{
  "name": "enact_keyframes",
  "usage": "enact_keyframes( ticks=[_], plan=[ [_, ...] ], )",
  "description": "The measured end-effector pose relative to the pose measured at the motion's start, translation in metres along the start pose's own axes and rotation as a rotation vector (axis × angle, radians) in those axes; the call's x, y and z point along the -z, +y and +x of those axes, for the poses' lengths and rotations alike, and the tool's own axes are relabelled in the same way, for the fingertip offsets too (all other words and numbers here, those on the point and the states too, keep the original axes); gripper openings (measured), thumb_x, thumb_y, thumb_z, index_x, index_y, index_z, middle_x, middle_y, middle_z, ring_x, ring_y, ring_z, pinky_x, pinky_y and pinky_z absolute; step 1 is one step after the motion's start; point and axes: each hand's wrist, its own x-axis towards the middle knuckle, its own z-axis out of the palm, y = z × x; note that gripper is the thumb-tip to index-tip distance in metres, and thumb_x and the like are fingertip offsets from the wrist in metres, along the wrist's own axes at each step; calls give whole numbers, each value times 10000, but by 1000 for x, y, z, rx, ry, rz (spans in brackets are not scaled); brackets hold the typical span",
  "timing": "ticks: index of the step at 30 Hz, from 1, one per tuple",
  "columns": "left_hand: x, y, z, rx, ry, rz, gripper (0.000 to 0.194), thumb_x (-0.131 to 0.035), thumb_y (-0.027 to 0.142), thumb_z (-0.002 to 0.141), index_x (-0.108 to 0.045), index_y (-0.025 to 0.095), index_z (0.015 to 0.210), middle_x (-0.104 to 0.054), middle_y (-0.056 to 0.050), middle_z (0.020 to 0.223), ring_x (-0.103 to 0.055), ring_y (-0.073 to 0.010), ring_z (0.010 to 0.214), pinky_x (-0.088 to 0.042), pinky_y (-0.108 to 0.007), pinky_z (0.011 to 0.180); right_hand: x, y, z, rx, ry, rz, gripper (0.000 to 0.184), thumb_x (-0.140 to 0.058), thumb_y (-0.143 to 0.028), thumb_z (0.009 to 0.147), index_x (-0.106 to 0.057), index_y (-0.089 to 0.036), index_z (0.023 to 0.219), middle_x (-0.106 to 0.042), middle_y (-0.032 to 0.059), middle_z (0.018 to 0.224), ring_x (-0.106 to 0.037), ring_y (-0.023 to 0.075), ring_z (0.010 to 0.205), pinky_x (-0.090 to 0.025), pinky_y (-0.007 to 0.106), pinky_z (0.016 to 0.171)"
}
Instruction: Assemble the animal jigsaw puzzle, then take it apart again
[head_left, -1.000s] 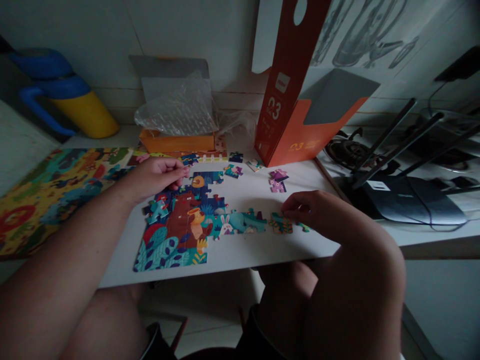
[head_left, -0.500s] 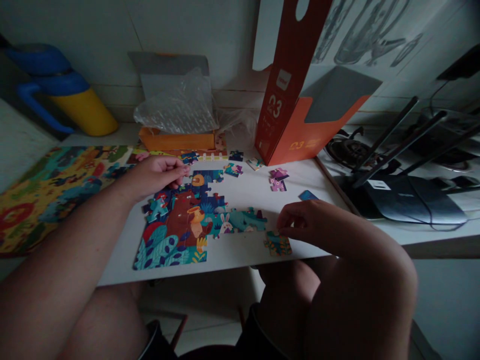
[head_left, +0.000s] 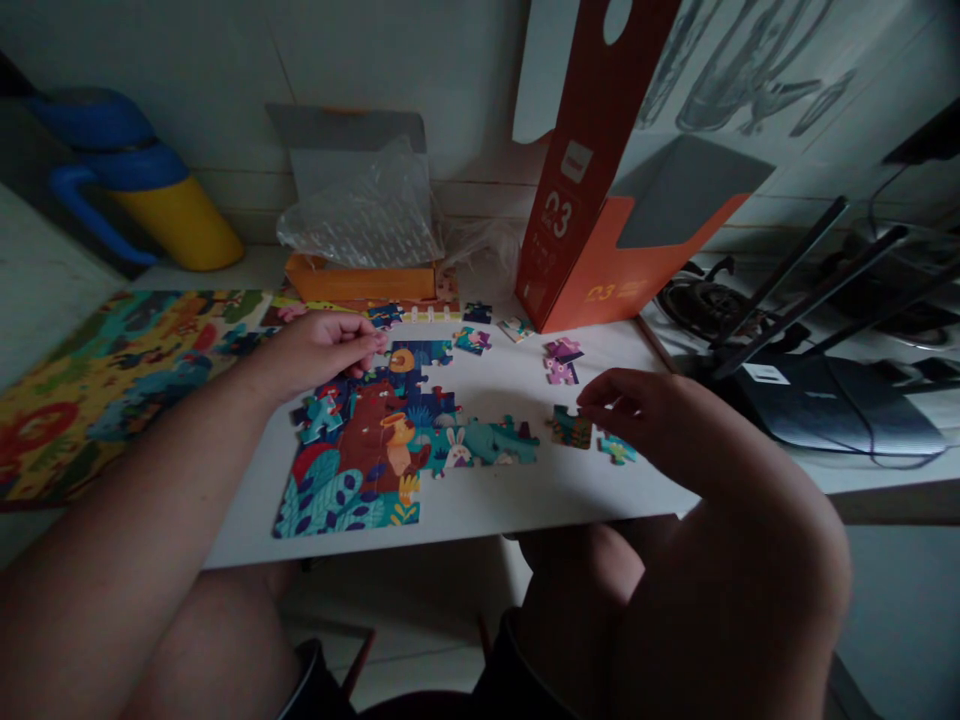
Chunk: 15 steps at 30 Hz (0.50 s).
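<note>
A partly built jigsaw puzzle [head_left: 375, 450] with a bear and a rabbit lies on the white table [head_left: 495, 500]. My left hand [head_left: 322, 350] rests at the puzzle's upper left edge, fingers pinched together; what they hold is hidden. My right hand [head_left: 645, 415] is curled to the right of the puzzle, its fingertips on a loose multicoloured puzzle piece [head_left: 571, 427]. A small teal piece [head_left: 616, 448] lies just under that hand.
Loose pieces [head_left: 561, 360] lie near an upright orange box [head_left: 592, 200]. A low orange box with a plastic bag [head_left: 360, 240] stands behind. A finished colourful puzzle [head_left: 112, 380] lies left, a blue and yellow jug [head_left: 142, 190] behind it. A black router [head_left: 832, 400] sits right.
My right hand slid the multicoloured piece from the table's front edge up and to the right, away from the puzzle. The left hand has stayed in place.
</note>
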Motion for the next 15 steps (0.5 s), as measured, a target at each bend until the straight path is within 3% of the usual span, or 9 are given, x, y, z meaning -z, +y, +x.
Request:
enact_keyframes(
  ticks=[2, 5, 9, 15],
  plan=[
    [0, 0, -1, 2, 2, 7, 354, -733, 569, 829, -698, 222, 773, -662, -29, 661, -575, -162, 605, -448, -267, 575, 2, 12, 2, -20, 78, -26, 225, -636, -417, 963, -785, -252, 999, -807, 43, 848, -683, 184, 642, -475, 314, 608],
    [0, 1, -1, 8, 0, 17, 352, -718, 558, 839, -679, 220, 747, -661, -31, 661, -571, -162, 607, -434, -265, 566, 0, 21, 7, -12, 96, -45, 253, -611, -419, 974, -791, -246, 1011, -818, 57, 877, -691, 195, 664, -478, 326, 619],
    [0, 2, -1, 25, -3, 7, 331, -731, 550, 831, -684, 228, 773, -654, -24, 658, -577, -166, 603, -441, -272, 576, -7, 17, 14, -19, 94, -34, 249, -598, -395, 977, -793, -242, 998, -812, 50, 833, -699, 192, 656, -466, 313, 604],
    [1, -1, 0, 23, -3, 15, 356, -744, 576, 846, -702, 222, 838, -656, -11, 655, -593, -165, 620, -439, -282, 604, -14, 7, 22, -31, 220, -37, 246, -621, -397, 973, -798, -249, 1058, -791, 39, 792, -680, 190, 641, -438, 317, 624]
  ],
)
